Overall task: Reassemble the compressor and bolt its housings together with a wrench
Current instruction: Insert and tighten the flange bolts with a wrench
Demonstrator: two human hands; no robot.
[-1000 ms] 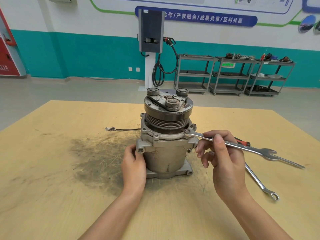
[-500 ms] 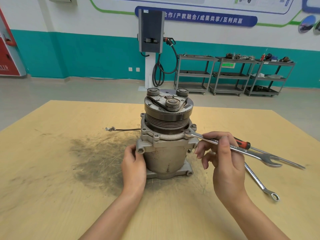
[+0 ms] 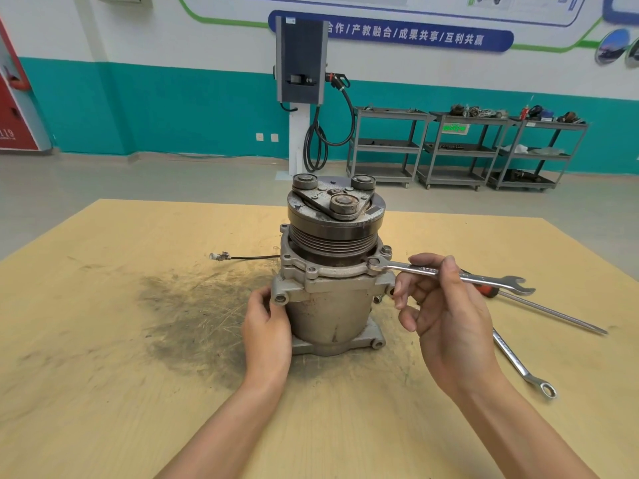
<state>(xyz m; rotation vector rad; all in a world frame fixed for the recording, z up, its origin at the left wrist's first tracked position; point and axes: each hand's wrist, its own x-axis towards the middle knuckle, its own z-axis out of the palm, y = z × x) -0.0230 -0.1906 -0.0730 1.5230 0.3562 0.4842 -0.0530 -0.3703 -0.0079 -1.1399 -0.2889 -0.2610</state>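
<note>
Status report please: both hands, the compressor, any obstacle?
Left hand steadies compressor body. Right hand holds wrench, ring end on flange bolt. Spare wrench and screwdriver lie right, not in the way.

The compressor point(image 3: 328, 292) is showing dull grey metal under a black ribbed pulley point(image 3: 333, 233). The table point(image 3: 103, 357) is looking pale yellow, wearing a dark sooty smear point(image 3: 193, 316). The screwdriver point(image 3: 539, 305) is showing a red-and-black handle.
</note>
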